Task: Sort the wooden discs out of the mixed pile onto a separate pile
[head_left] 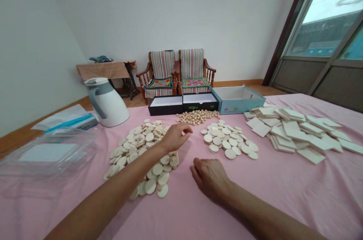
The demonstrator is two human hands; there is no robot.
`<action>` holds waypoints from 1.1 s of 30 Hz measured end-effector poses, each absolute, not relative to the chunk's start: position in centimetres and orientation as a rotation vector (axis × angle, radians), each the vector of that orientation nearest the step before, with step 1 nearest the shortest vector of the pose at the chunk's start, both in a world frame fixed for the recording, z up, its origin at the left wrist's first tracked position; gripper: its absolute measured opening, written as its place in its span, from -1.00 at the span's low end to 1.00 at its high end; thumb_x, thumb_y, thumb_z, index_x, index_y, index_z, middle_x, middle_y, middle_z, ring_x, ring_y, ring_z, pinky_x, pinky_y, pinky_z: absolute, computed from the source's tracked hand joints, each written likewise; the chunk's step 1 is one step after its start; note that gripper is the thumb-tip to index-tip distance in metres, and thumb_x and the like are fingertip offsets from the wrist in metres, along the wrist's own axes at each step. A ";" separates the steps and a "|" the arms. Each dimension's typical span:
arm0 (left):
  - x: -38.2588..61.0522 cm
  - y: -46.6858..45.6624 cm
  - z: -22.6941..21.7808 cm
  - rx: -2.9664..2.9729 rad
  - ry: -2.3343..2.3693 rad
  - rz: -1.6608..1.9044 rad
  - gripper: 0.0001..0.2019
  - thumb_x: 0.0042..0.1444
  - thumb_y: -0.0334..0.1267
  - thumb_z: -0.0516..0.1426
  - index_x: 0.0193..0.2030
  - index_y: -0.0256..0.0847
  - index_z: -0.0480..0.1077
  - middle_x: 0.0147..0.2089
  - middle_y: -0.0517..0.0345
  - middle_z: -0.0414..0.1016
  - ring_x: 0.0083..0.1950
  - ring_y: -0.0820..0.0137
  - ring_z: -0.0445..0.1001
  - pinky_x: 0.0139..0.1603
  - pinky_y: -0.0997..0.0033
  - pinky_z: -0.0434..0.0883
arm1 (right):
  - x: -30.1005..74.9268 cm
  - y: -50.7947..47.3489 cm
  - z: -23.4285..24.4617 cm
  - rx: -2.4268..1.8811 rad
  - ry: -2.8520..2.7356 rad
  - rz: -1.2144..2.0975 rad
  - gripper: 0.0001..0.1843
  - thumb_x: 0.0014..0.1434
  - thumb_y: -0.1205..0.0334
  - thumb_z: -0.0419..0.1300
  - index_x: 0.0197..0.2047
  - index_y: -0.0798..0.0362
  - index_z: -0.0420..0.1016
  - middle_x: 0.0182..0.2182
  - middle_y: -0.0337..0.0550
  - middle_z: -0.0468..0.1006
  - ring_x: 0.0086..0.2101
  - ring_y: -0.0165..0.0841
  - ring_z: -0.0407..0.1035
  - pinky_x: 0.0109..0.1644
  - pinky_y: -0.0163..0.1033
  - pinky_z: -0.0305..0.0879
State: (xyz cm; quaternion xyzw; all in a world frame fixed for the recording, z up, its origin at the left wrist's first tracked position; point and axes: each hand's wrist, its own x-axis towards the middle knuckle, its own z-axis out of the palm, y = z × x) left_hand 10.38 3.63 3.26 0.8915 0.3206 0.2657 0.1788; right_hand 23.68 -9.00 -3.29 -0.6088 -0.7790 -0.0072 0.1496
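Discs [135, 143] lie in a broad heap left of the frame's centre, with a smaller heap [226, 144] of them just right of centre. Beads [198, 116] sit above the gap between these heaps and tiles [292, 130] spread at the right, so the pieces seem parted by kind, each lot kept where it can be told from the others. Two black boxes [166, 110] and a blue box [241, 106] stand side by side behind the beads, probably set there to stay within reach without crowding the hands. A jug [113, 108] stands at the upper left, likely put aside. From the lower left, the left forearm crosses over the larger heap; the left hand [176, 136] hangs at its right edge, back uppermost, fingers half curled toward the right, a small gap showing near the tips. No piece shows there, though I cannot tell whether one is pinched out of sight. From the lower right, the right hand [212, 179] is low over the cloth [181, 209], folded into a loose fist, knuckles up; its contents, if any, are hidden.
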 end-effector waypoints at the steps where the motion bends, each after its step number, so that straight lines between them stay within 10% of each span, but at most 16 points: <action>1: 9.0 3.5 3.6 2.550 0.937 0.685 -0.87 0.02 -0.45 0.11 -0.34 -0.24 0.48 -0.31 0.14 0.53 -0.31 0.42 0.46 -0.31 0.47 0.40 | 23.7 -9.0 -3.2 -1.754 -2.243 -0.014 -0.73 0.29 0.16 -0.08 -0.38 0.04 0.33 -0.51 -0.15 0.53 -0.54 -0.39 0.35 -0.46 -0.20 -0.29; 9: 2.3 1.2 3.8 2.842 0.878 0.395 -0.78 0.02 -0.41 0.16 -0.17 -0.15 0.48 -0.17 0.08 0.52 -0.07 0.26 0.43 -0.03 0.29 0.33 | 23.7 -8.9 -3.2 -1.762 -2.263 0.044 -0.69 0.30 0.15 -0.11 -0.39 0.05 0.32 -0.51 -0.12 0.52 -0.54 -0.40 0.33 -0.46 -0.20 -0.27; 26: 5.3 3.6 3.1 2.767 1.047 0.386 -0.89 -0.09 -0.28 0.24 -0.40 -0.21 0.42 -0.44 0.19 0.46 -0.38 0.37 0.41 -0.35 0.44 0.30 | 23.8 -8.8 -3.5 -1.759 -2.268 0.022 -0.70 0.29 0.14 -0.10 -0.38 0.04 0.33 -0.50 -0.14 0.52 -0.53 -0.39 0.34 -0.45 -0.19 -0.30; 33: 7.4 3.6 3.8 2.593 0.962 0.636 -0.85 0.04 -0.33 0.16 -0.22 -0.20 0.48 -0.26 0.13 0.55 -0.28 0.38 0.47 -0.24 0.41 0.36 | 23.9 -8.8 -3.4 -1.743 -2.262 0.019 -0.71 0.29 0.14 -0.10 -0.39 0.04 0.31 -0.51 -0.15 0.52 -0.54 -0.40 0.33 -0.45 -0.18 -0.31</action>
